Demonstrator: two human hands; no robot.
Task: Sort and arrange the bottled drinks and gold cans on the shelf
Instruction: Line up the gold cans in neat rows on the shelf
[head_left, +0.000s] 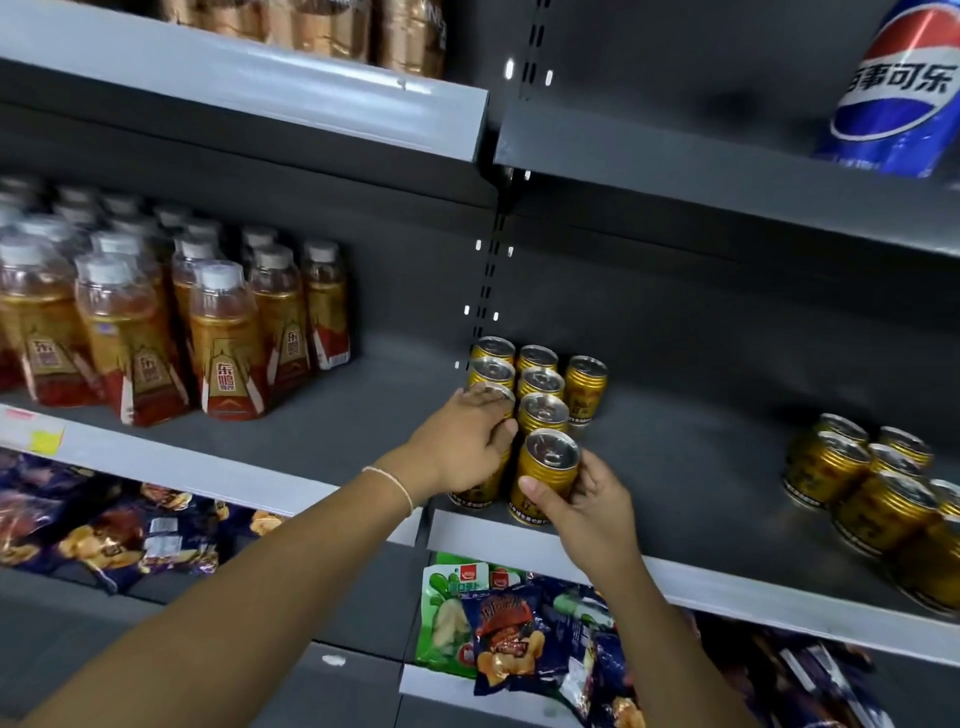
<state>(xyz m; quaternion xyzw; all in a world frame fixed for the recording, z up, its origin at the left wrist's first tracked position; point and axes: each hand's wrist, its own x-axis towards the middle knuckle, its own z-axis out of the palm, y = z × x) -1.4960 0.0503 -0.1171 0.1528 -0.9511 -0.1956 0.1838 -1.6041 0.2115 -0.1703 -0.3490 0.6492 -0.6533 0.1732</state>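
Two columns of gold cans (540, 384) stand at the left end of this shelf (701, 467), and I have a hand on the front one of each. My right hand (582, 499) wraps thumb and fingers round the front can (548, 470) of the second column, which stands upright near the shelf edge. My left hand (462, 441) lies over the neighbouring can (480, 486), thumb and fingers closed on its upper part. To do this well, I would slide both back until they touch the cans behind, keep them upright and level their fronts. A loose cluster of cans (872, 483) waits well apart to the right; the bottled drinks (223, 338) stand in the bay to the left.
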